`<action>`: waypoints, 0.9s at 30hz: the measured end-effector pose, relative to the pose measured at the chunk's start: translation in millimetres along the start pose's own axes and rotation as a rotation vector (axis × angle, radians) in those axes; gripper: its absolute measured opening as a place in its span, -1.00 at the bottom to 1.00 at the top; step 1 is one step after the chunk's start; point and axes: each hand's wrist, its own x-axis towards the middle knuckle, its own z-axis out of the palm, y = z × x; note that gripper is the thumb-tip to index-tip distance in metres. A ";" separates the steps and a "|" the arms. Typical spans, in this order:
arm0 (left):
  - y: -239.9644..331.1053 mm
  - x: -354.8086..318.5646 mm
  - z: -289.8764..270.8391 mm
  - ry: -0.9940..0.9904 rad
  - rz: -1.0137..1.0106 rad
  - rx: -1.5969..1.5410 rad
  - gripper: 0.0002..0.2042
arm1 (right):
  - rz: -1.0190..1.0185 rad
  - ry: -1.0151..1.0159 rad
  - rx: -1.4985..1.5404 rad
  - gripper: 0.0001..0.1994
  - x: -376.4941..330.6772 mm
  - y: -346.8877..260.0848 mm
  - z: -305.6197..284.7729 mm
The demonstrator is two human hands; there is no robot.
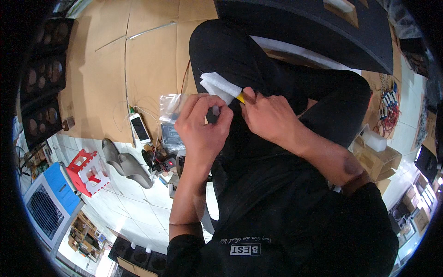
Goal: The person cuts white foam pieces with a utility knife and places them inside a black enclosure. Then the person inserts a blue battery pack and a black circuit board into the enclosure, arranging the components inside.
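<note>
A white, soft-looking sheet, like foam or batting (222,84), is folded in front of me above my dark-clothed leg. My left hand (203,121) is closed at its lower left edge, thumb and forefinger curled together in a pinch. On the other side, my right hand (270,115) grips a slim yellow tool (240,97) whose end meets the sheet. Most of that tool is hidden by the fingers, so its kind is unclear. Beside my left wrist lies a clear plastic bag (171,136) with dark flat pieces in it.
Cardboard (152,60) covers the floor ahead. A white phone (140,128) with a cable, grey slippers (125,162), a red and white folding stool (87,171) and a blue and white air cooler (50,203) are at left. A long black cabinet (314,32) stands ahead; wired parts (388,106) lie right.
</note>
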 end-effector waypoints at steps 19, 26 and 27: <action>46.5 14.8 -36.7 -0.240 -0.076 -0.034 -0.69 | 0.032 0.201 -0.295 -0.74 -36.0 34.5 -31.0; 35.7 20.8 -54.8 -0.126 -0.432 -1.221 -0.49 | 0.229 0.200 0.065 -0.67 -101.2 72.4 -57.5; 29.9 22.0 -44.4 -0.216 -0.424 -1.344 -0.48 | 0.224 0.264 0.123 -0.70 -110.5 76.9 -57.4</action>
